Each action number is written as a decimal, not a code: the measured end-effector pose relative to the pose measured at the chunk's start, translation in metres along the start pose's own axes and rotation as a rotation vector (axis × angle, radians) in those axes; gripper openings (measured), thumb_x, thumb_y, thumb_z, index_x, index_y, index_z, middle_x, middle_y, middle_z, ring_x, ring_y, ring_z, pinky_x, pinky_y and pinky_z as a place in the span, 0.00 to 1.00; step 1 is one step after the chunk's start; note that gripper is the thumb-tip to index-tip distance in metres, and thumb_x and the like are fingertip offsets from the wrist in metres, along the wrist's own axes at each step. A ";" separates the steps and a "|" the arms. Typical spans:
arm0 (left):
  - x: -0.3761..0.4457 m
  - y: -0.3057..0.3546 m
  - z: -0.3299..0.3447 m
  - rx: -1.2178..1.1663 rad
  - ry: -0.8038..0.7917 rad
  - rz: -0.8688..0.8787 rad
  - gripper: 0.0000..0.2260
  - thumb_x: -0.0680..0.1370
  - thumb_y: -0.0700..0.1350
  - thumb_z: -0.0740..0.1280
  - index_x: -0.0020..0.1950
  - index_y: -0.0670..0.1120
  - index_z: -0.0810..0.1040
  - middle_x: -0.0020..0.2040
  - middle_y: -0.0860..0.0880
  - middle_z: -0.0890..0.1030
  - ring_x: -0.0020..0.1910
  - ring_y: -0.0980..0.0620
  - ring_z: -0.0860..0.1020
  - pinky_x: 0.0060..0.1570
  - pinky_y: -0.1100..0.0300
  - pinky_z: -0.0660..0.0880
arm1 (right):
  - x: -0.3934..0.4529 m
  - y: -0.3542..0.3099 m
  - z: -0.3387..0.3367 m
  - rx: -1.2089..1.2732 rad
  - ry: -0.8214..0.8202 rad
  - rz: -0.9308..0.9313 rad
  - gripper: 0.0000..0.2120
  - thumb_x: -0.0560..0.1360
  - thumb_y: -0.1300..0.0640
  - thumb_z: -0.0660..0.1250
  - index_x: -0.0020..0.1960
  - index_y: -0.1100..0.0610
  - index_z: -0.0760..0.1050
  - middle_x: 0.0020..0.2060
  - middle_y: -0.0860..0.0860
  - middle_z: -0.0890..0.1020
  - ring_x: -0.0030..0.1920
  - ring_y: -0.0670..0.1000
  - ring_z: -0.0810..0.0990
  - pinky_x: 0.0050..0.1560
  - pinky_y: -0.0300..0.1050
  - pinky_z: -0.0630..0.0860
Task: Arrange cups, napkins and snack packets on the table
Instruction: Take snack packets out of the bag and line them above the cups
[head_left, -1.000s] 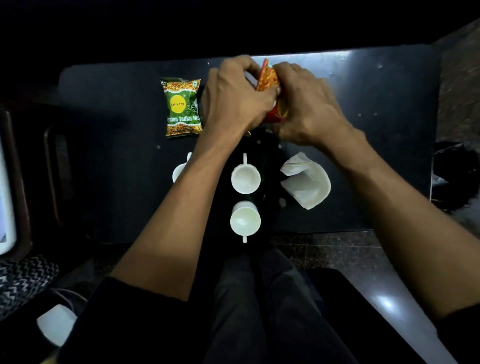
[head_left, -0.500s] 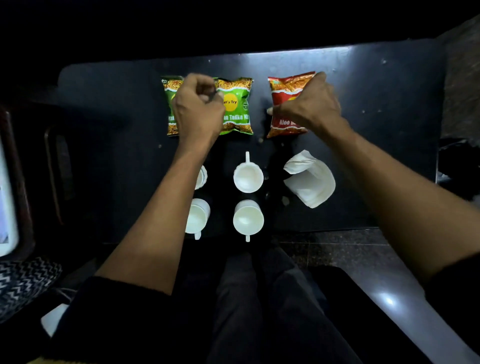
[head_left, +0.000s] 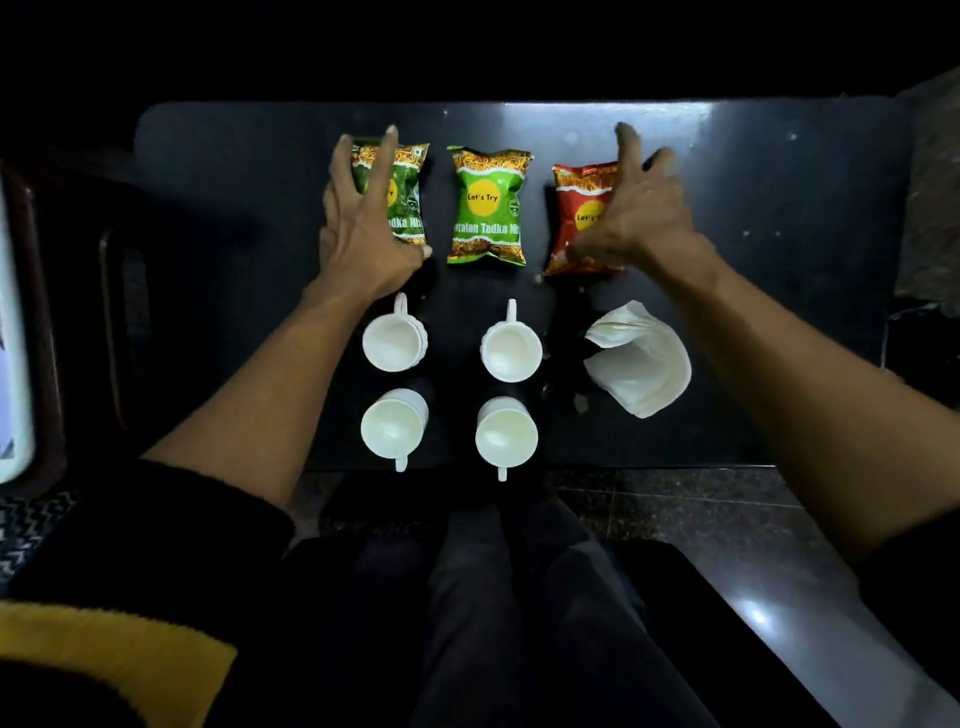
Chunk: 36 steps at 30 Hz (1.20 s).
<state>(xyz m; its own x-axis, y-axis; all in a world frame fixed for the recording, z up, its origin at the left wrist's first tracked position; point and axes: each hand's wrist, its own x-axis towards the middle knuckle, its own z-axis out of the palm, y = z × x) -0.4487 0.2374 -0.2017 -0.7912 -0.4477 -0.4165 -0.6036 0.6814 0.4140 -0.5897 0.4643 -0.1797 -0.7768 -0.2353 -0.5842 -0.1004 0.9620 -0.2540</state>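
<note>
Three snack packets lie in a row on the black table (head_left: 779, 208): a dark green packet (head_left: 408, 200) at left, a light green packet (head_left: 488, 205) in the middle, a red packet (head_left: 582, 208) at right. My left hand (head_left: 363, 228) lies flat over the dark green packet with straight fingers. With its fingers spread, my right hand (head_left: 636, 208) rests on the red packet. Several white cups stand in two rows nearer me, among them one at back left (head_left: 395, 340) and one at front right (head_left: 506, 439). A stack of white napkins (head_left: 641, 358) lies to their right.
My dark-trousered legs (head_left: 519, 597) are below the table's near edge. A dark chair frame (head_left: 119, 322) and a white object (head_left: 13, 364) stand at the left. A patterned cloth (head_left: 26, 525) lies lower left. Tiled floor (head_left: 701, 509) shows at right.
The packets now lie spaced apart in a row. My left hand opened from a curled grip and lies flat on the dark green packet; my right hand spread its fingers over the red one.
</note>
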 end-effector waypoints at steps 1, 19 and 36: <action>0.003 -0.001 -0.002 0.053 -0.036 0.030 0.55 0.65 0.46 0.80 0.81 0.61 0.47 0.82 0.44 0.44 0.78 0.37 0.55 0.67 0.36 0.68 | -0.002 0.000 0.001 -0.040 -0.037 -0.044 0.62 0.59 0.50 0.85 0.81 0.48 0.48 0.73 0.62 0.59 0.72 0.67 0.64 0.70 0.63 0.70; 0.021 -0.030 -0.016 0.267 -0.054 0.147 0.50 0.65 0.44 0.82 0.79 0.56 0.57 0.79 0.45 0.56 0.72 0.37 0.63 0.64 0.36 0.71 | 0.004 -0.002 -0.003 -0.125 -0.022 -0.131 0.56 0.62 0.55 0.84 0.80 0.51 0.55 0.73 0.62 0.60 0.73 0.66 0.63 0.70 0.64 0.69; 0.015 -0.042 -0.023 0.253 -0.060 0.125 0.50 0.64 0.43 0.82 0.79 0.56 0.56 0.79 0.45 0.56 0.73 0.37 0.62 0.65 0.36 0.71 | 0.001 -0.087 0.047 -0.441 0.011 -0.509 0.51 0.66 0.42 0.78 0.80 0.54 0.55 0.73 0.61 0.64 0.73 0.63 0.64 0.73 0.60 0.62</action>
<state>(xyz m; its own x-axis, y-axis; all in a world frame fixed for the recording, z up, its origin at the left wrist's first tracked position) -0.4373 0.1886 -0.2073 -0.8463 -0.3209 -0.4251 -0.4516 0.8555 0.2533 -0.5522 0.3736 -0.1947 -0.5716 -0.6752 -0.4663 -0.6982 0.6987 -0.1559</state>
